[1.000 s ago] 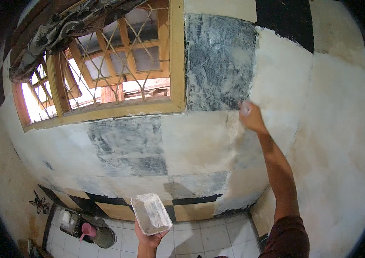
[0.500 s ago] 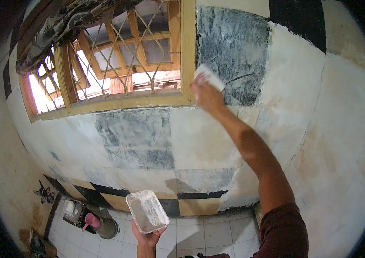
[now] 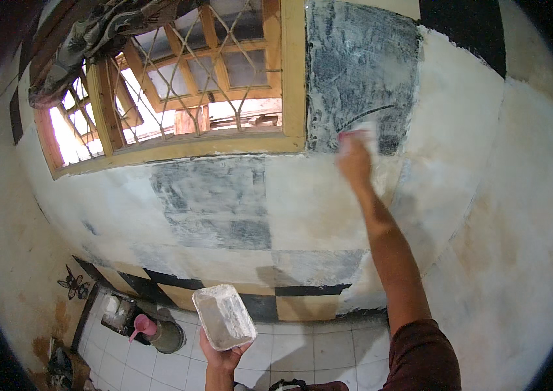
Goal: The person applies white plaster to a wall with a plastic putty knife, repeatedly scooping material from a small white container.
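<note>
My right hand (image 3: pixel 353 158) is raised against the wall (image 3: pixel 459 195), gripping a white scraper (image 3: pixel 361 135) pressed on the lower part of a dark grey patch (image 3: pixel 361 72) beside the window frame. My left hand (image 3: pixel 223 355) is low in the view, holding up a white rectangular tray (image 3: pixel 223 317) with pale filler inside. The scraper is blurred and partly hidden by my fingers.
A yellow wooden window (image 3: pixel 192 85) with a diamond grille fills the upper left, cloth draped above it. Another grey patch (image 3: pixel 214 202) lies below the sill. Far below are white floor tiles (image 3: pixel 328 358), a bucket with a pink scoop (image 3: pixel 159 329) and black-and-tan wall squares.
My right hand swept from the right side of the grey patch to its left edge near the frame, then back to the lower middle. The tray stayed held low.
</note>
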`<action>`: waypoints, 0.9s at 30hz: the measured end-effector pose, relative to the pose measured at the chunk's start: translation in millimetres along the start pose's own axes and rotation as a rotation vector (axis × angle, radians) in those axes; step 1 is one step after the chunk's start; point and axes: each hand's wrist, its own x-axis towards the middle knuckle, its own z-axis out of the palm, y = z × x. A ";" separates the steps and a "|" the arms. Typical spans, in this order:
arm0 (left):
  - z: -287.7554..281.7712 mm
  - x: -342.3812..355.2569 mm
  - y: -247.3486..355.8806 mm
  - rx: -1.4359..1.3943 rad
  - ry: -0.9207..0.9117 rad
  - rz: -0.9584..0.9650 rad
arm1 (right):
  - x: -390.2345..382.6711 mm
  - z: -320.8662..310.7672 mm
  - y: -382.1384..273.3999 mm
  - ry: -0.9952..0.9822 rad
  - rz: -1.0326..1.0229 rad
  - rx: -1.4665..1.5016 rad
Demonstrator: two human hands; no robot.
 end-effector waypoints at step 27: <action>8.8 19.3 -17.3 0.007 -0.005 -0.067 | 105.1 -85.0 -33.1 -0.188 -0.294 -0.174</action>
